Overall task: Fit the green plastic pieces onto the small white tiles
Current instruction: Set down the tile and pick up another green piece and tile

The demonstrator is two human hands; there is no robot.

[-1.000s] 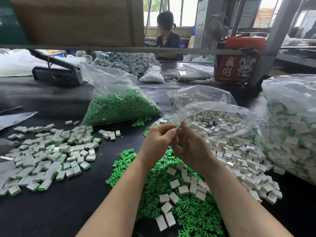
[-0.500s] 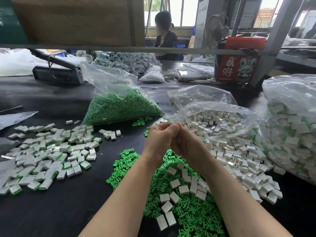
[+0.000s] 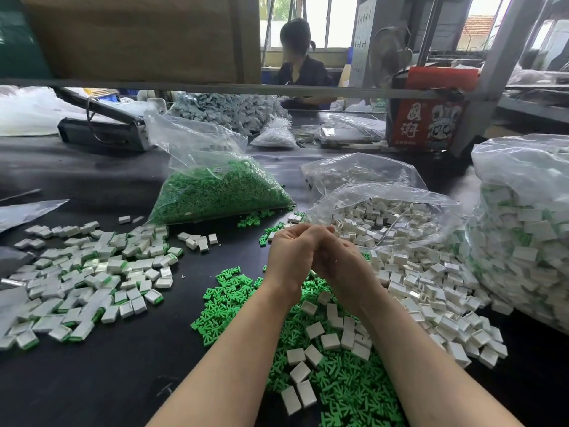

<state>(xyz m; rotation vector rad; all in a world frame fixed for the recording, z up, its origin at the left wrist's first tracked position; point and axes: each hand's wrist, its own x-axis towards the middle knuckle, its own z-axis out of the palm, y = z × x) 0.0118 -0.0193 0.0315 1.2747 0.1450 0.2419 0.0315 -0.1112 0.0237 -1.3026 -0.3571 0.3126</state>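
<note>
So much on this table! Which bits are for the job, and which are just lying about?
For the job: loose green pieces, loose white tiles, bag of green pieces, finished pile, both hands.

Lying about: red box, black machine, empty bag.

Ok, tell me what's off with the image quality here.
Head view: wide-angle bend bows the shelf bar; windows blow out white; glare streaks the clear bags; the clasped left hand and right hand look slightly soft.

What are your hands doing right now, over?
Left hand and right hand pressed together, fingers curled; what they hold is hidden. Loose green pieces and white tiles below. Nothing blocking.
</note>
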